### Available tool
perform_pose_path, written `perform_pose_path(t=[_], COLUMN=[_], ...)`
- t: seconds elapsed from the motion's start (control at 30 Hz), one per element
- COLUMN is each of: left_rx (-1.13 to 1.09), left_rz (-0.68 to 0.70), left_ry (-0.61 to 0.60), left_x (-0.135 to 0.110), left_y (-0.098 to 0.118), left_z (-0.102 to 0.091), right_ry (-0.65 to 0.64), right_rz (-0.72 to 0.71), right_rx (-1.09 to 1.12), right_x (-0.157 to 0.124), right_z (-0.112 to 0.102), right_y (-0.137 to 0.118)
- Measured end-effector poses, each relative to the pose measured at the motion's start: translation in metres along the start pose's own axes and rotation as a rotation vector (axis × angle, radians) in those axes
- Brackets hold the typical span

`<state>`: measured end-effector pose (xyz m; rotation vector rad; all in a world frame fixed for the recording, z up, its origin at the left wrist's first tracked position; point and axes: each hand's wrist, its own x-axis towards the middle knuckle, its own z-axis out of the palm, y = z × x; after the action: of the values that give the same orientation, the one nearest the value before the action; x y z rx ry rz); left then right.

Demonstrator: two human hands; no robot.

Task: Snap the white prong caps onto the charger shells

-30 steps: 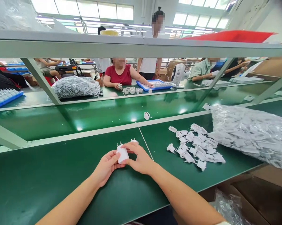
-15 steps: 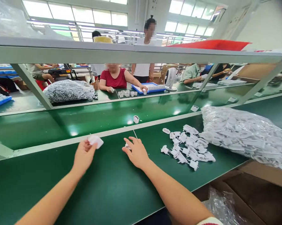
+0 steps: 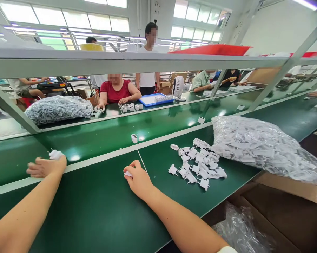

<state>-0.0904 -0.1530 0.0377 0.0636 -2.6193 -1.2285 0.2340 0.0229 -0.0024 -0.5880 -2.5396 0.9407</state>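
My left hand (image 3: 46, 167) is over the edge of the green belt at the left, fingers stretched out and slightly blurred. Just beyond its palm, near the thumb, is a white plug housing (image 3: 56, 154) with small prongs; whether they still touch, I cannot tell. Low over the green bench, my right hand (image 3: 138, 179) has its thumb and fingers closed on a small white plastic piece (image 3: 127, 173), mostly hidden by the fingers. To its right lies a loose pile of white plug pieces (image 3: 197, 165) with pins.
A clear bag of white parts (image 3: 253, 146) sits right of the pile. Along the green belt (image 3: 100, 140) stand a white housing (image 3: 134, 138) and another piece (image 3: 201, 120). A shelf (image 3: 137, 65) crosses above. Opposite, a co-worker in red (image 3: 116, 91) sits by another parts bag (image 3: 59, 109).
My left hand has moved left onto the belt with the white plug housing, and its fingers have spread. My right hand has closed on a small white piece. The view has shifted right.
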Motion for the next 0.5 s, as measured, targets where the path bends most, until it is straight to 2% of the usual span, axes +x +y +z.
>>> perform_pose_path(t=[0.07,0.1,0.13,0.2,0.27,0.33,0.4,0.5], left_rx=[-0.012,-0.022,-0.033,-0.045,-0.043,-0.018,0.015,0.039], left_rz=[0.128,0.226,0.333,0.514,0.61,0.612,0.562,0.5], left_ry=[0.089,0.079,0.032,-0.137,-0.317,-0.433,-0.499,-0.56], left_x=[-0.017,-0.027,-0.039,-0.066,-0.095,-0.124,-0.145,-0.159], left_y=[0.013,0.022,0.032,0.055,0.077,0.096,0.11,0.124], left_z=[0.017,0.029,0.043,0.078,0.116,0.15,0.174,0.189], right_ry=[-0.036,-0.053,-0.066,-0.076,-0.064,-0.04,-0.01,0.049], right_rz=[-0.009,-0.009,-0.003,0.028,0.074,0.115,0.145,0.177], right_rx=[0.031,0.045,0.059,0.088,0.129,0.188,0.257,0.382], right_x=[-0.002,-0.002,-0.003,-0.003,-0.001,0.001,0.004,0.01], right_z=[0.002,0.002,0.002,0.002,0.0,-0.003,-0.004,-0.006], right_y=[0.0,-0.001,-0.001,-0.001,-0.001,-0.001,0.0,0.002])
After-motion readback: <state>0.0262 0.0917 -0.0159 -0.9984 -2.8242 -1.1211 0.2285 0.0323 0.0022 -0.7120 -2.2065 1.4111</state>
